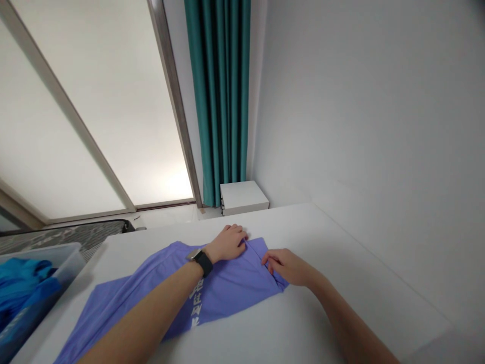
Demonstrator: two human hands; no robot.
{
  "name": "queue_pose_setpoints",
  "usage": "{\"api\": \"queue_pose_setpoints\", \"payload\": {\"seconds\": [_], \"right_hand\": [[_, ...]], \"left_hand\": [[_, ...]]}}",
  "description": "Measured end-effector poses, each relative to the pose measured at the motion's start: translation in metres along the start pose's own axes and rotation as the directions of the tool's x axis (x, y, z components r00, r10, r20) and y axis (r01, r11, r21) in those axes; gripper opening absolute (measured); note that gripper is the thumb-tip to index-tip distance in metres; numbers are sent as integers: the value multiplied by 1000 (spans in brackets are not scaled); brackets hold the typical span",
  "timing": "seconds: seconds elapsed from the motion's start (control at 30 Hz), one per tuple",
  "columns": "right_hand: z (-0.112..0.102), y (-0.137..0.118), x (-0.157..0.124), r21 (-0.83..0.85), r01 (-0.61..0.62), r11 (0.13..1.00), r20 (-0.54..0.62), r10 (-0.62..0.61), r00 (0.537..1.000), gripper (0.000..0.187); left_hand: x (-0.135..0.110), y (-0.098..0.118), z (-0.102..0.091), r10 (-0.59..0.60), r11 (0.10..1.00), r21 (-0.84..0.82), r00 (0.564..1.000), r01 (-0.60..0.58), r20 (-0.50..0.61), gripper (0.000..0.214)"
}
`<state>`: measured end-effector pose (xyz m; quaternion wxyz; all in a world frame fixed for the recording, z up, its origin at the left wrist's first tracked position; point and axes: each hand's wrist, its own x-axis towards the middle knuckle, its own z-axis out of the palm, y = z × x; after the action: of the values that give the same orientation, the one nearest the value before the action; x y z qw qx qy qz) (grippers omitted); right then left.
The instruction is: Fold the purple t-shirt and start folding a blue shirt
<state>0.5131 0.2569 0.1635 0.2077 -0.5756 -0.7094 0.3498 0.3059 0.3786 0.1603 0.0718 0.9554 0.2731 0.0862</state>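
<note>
Fingers of the left hand (227,243) lie spread flat on a lavender-blue knit garment (231,290); those of the right hand (288,266) curl at its folded edge.

The left hand is open, palm down, pressing the cloth. The right fingertips rest on the fold, slightly curled; whether they have pinched the cloth cannot be determined. The garment lies on a white desk (341,273), its long axis running from lower left toward upper right, with the right hand nearer its folded end. The left forearm, wearing a black wristwatch (202,262), crosses above it. A clear plastic bin (71,260) holding bright blue cloth (22,288) stands at left.
</note>
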Motion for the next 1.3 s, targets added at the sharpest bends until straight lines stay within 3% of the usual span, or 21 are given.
{"api": "queue_pose_setpoints", "payload": {"seconds": [0.13,0.4,0.53,0.8,0.97,1.17,1.3], "right_hand": [[2,2,-7,-1,-15,1000,10,15,1000,23],[6,8,-25,-132,103,986,21,-101,995,35],[14,5,-29,-257,107,961,-24,-117,993,30],[28,1,-31,-426,-59,903,-125,6,992,12],[30,10,-30,-433,-46,900,-166,-30,986,34],[35,21,-30,-505,9,863,-230,-144,963,42],[34,20,-30,-555,31,832,-280,-221,934,45]], "left_hand": [[0,-5,-3,-22,995,-93,1000,23,15,13],[-7,-21,-12,-119,961,-257,992,106,-38,23],[-3,-27,-4,-145,975,-177,988,134,-51,22],[5,-28,18,-93,995,-31,992,90,-83,17],[7,-31,25,-120,993,-3,984,120,-135,19],[3,-31,19,-177,984,0,964,180,-199,28],[-21,-36,2,-213,975,16,951,222,-224,31]]}}
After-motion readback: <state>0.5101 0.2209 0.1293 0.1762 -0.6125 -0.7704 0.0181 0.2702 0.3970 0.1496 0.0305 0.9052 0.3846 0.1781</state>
